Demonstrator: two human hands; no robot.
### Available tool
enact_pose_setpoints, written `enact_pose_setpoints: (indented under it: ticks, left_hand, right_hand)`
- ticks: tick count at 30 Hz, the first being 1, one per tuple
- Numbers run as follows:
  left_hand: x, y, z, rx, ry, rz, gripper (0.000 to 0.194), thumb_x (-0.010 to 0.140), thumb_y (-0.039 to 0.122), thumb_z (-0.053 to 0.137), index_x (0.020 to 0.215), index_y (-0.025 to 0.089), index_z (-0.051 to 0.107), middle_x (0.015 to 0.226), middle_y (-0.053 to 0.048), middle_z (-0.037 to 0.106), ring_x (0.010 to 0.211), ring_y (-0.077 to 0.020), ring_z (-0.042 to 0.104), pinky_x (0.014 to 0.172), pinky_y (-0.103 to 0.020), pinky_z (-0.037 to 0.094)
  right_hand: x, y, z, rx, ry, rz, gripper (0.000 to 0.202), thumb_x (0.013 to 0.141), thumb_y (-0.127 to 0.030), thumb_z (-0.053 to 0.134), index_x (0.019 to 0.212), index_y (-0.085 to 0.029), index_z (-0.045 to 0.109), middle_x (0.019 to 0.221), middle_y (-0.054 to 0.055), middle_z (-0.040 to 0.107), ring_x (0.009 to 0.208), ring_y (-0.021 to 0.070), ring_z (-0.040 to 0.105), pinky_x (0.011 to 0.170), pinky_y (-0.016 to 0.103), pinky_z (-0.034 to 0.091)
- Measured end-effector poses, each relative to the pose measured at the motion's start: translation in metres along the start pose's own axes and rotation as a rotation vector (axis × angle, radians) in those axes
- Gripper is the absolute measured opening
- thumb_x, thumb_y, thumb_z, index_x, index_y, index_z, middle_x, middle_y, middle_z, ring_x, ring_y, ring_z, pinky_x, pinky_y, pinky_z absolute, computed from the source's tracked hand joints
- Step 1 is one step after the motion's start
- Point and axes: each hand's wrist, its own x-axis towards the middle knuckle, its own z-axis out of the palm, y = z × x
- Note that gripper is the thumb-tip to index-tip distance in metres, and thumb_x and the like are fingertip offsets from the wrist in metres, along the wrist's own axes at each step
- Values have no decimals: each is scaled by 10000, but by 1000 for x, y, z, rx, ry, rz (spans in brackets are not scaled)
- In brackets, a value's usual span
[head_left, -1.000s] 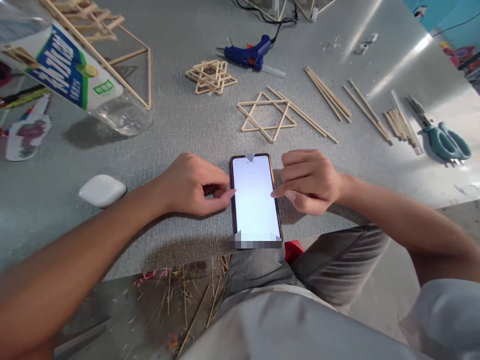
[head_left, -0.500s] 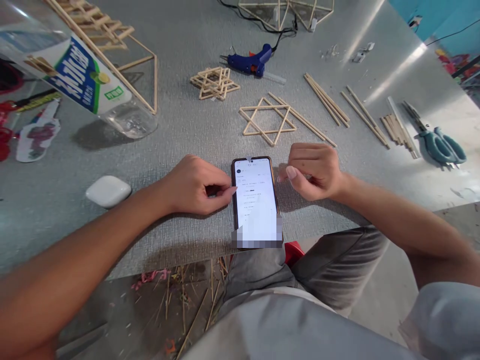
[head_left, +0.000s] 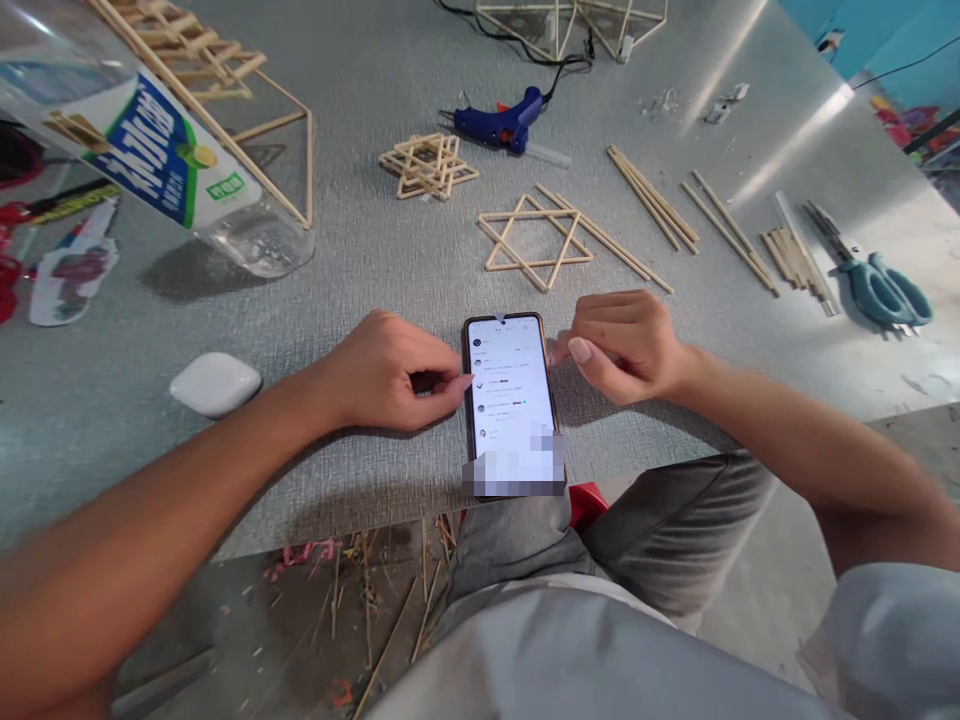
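A smartphone (head_left: 510, 400) with a lit white screen lies face up at the table's front edge. Curled on the table, my left hand (head_left: 401, 375) has its thumb and forefinger closed together at the phone's left edge, the thumb tip just over the rim. By the phone's right edge rests my right hand (head_left: 626, 345), a loose fist with the thumb over the bent fingers and nothing visible in it. Beyond the phone lies a flat six-pointed star of thin wooden sticks (head_left: 536, 243). A smaller stacked stick star (head_left: 429, 167) is farther left.
A blue glue gun (head_left: 499, 125) lies farther back. Loose sticks (head_left: 652, 200) and teal-handled scissors (head_left: 877, 280) are to the right. At left are a clear plastic bottle (head_left: 180, 165) and a white rounded case (head_left: 216, 384). Stick scraps (head_left: 367, 600) litter the floor.
More round icons and text lines have appeared on the phone's screen. My right hand has shifted very slightly; my left hand has stayed put.
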Motion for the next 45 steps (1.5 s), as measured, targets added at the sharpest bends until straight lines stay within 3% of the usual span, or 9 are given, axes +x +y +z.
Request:
enact_pose_setpoints:
  ticks: [3, 5, 8, 17, 21, 31, 36, 45]
  left_hand:
    - [0, -1, 1, 4, 36, 50, 341, 1027, 260, 619, 691, 212, 583, 595, 46, 589, 524, -101, 469, 585, -309, 339]
    - [0, -2, 2, 5, 73, 95, 307, 1010, 244, 644, 708, 210, 604, 603, 52, 607, 522, -95, 479, 575, -304, 343]
    - [-1, -2, 3, 22, 67, 90, 280, 990, 225, 635, 713, 209, 604, 609, 48, 615, 524, -99, 489, 579, -308, 349]
    - [0, 1, 0, 24, 23, 26, 226, 931, 235, 639, 706, 215, 627, 601, 33, 610, 545, -121, 503, 594, -318, 335]
    - [-1, 0, -1, 25, -2, -14, 246, 941, 271, 622, 701, 215, 638, 604, 22, 618, 552, -126, 502, 599, -320, 341]
    - [-2, -2, 2, 30, 31, 43, 215, 933, 221, 622, 719, 216, 615, 613, 44, 606, 544, -114, 484, 591, -325, 326]
    - [-1, -2, 1, 27, 17, 30, 233, 929, 236, 628, 698, 214, 606, 601, 42, 603, 533, -114, 471, 583, -327, 327]
    - [0, 0, 1, 36, 33, 53, 237, 931, 209, 610, 695, 210, 590, 597, 48, 590, 528, -105, 469, 582, -318, 325]
  right_hand:
    - [4, -1, -1, 54, 46, -30, 268, 1160, -246, 516, 1063, -189, 759, 850, 29, 744, 735, 164, 625, 779, 342, 536]
    - [6, -2, -1, 56, -10, -48, 274, 1153, -288, 519, 1146, -197, 778, 1036, 70, 775, 922, 208, 680, 928, 419, 566]
    - [6, -4, -1, 61, -122, -58, 307, 1144, -341, 530, 1204, -215, 803, 1309, 119, 731, 1186, 279, 646, 1078, 524, 535]
    - [4, -6, 4, 121, -238, -77, 348, 1128, -342, 551, 1308, -207, 817, 1555, 170, 633, 1398, 345, 556, 1198, 613, 468]
    - [4, -5, 4, 116, -244, -91, 343, 1116, -328, 559, 1305, -202, 816, 1575, 174, 630, 1413, 350, 555, 1203, 616, 465]
    - [3, 1, 0, 19, -91, -29, 349, 1160, -287, 467, 1232, -207, 799, 1395, 129, 746, 1247, 286, 649, 1115, 546, 528]
    - [2, 4, 1, -1, -79, 52, 401, 1195, -322, 434, 1266, -197, 809, 1394, 142, 752, 1272, 290, 658, 1126, 552, 516]
    - [3, 3, 1, 0, -75, 64, 439, 1211, -330, 406, 1245, -185, 819, 1382, 146, 754, 1271, 293, 657, 1127, 547, 520]
